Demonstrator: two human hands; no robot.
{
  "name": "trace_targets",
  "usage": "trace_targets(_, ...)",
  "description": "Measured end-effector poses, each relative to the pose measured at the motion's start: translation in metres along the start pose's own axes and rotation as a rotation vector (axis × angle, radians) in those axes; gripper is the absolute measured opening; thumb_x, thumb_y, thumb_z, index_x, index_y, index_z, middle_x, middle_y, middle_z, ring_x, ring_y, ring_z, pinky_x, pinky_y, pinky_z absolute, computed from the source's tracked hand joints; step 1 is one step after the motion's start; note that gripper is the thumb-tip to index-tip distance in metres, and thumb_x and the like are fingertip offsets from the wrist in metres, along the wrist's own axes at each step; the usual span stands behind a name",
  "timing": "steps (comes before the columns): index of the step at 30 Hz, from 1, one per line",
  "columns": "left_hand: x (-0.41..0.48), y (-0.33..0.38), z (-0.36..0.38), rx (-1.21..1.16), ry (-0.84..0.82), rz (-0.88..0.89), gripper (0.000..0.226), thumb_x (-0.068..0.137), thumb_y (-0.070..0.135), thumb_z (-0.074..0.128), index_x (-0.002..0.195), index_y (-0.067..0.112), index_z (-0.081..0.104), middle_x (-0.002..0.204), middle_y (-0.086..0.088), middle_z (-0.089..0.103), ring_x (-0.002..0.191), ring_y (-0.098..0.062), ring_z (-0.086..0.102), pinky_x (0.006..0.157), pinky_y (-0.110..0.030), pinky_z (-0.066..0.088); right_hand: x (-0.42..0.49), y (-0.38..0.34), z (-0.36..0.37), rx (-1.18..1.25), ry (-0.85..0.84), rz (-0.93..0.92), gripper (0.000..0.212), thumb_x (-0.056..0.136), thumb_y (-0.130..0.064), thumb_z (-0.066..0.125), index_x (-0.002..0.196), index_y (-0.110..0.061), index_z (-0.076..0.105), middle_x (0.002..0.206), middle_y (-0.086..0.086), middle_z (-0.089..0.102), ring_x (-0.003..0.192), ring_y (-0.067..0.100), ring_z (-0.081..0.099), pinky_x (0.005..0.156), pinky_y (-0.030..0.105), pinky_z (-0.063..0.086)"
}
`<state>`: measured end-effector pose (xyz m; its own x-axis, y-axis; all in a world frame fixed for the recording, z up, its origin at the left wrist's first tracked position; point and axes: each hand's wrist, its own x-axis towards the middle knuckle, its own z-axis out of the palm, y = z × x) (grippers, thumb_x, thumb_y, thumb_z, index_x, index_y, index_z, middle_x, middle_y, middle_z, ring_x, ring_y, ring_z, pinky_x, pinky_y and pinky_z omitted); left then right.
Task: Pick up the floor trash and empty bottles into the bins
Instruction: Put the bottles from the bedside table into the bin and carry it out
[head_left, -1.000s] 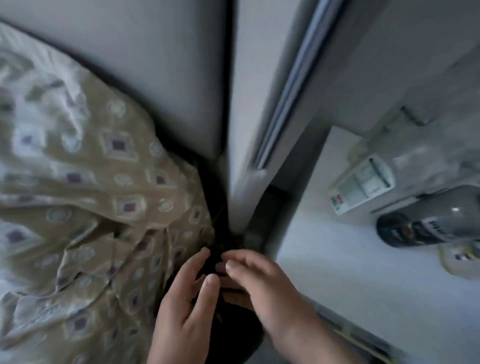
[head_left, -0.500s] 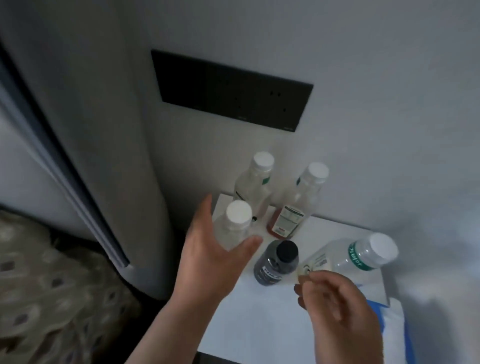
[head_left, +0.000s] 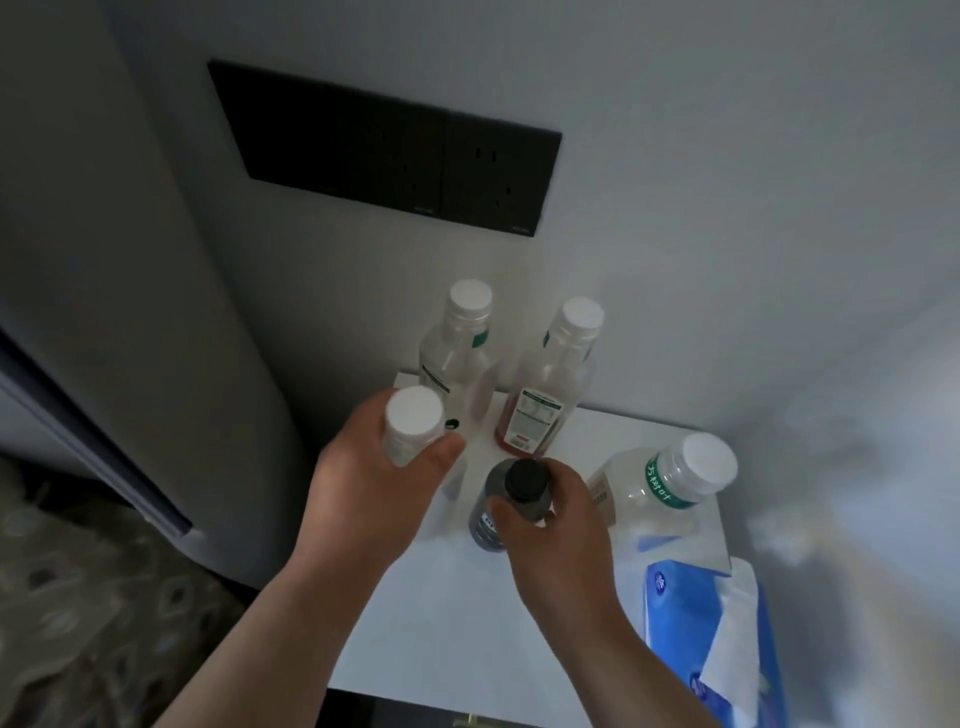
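It is dim here, and everything I see has a cold grey-blue cast. The brightest patch lies on the wall at the right of the frame, so light seems to come from that side. The upper left sinks into grey shadow. The white counter glows at bottom centre, with a faint shadow under my left hand. There is no hard glare, only a soft sheen on the white-capped bottle it grips. The dark bottle in my right hand shows little detail. The patterned cloth at lower left is smeared. The black socket panel slants with the wide lens.
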<state>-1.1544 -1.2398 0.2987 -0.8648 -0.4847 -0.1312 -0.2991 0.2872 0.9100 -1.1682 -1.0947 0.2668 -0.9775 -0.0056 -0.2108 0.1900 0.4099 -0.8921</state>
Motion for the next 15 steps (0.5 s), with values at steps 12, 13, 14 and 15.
trace_targets(12,-0.038,-0.011,-0.064,-0.103,0.071,0.078,0.048,0.054,0.065,0.075,0.091,0.036,0.066,0.084,0.016,0.072,0.079,-0.002,0.068,0.067,-0.025,0.049,-0.02,0.001,0.012,0.101,0.015,-0.103,0.029,0.075,-0.023,0.077,0.087,-0.047,0.065,0.094,-0.024,0.069,0.092,-0.001,0.064,0.08,0.018,0.049)
trace_targets(13,-0.047,-0.016,-0.076,-0.149,0.103,0.097,0.053,0.051,0.07,0.075,0.091,0.036,0.067,0.085,0.015,0.073,0.079,-0.003,0.069,0.068,-0.029,0.053,-0.025,-0.001,0.014,0.123,0.001,-0.098,0.03,0.074,-0.022,0.076,0.088,-0.046,0.066,0.095,-0.022,0.07,0.093,0.0,0.064,0.08,0.02,0.049)
trace_targets(14,-0.056,-0.023,-0.088,-0.179,0.132,0.11,0.059,0.047,0.074,0.074,0.092,0.035,0.069,0.085,0.013,0.074,0.078,-0.006,0.071,0.069,-0.032,0.056,-0.031,-0.003,0.016,0.141,-0.025,-0.085,0.031,0.073,-0.02,0.076,0.09,-0.045,0.067,0.096,-0.019,0.07,0.094,0.001,0.064,0.081,0.022,0.05)
trace_targets(15,-0.064,-0.031,-0.1,-0.184,0.151,0.115,0.066,0.046,0.076,0.072,0.095,0.032,0.069,0.085,0.009,0.075,0.078,-0.01,0.072,0.071,-0.035,0.058,-0.037,-0.006,0.019,0.155,-0.064,-0.078,0.031,0.074,-0.018,0.076,0.092,-0.042,0.068,0.096,-0.017,0.071,0.094,0.002,0.065,0.081,0.022,0.051)
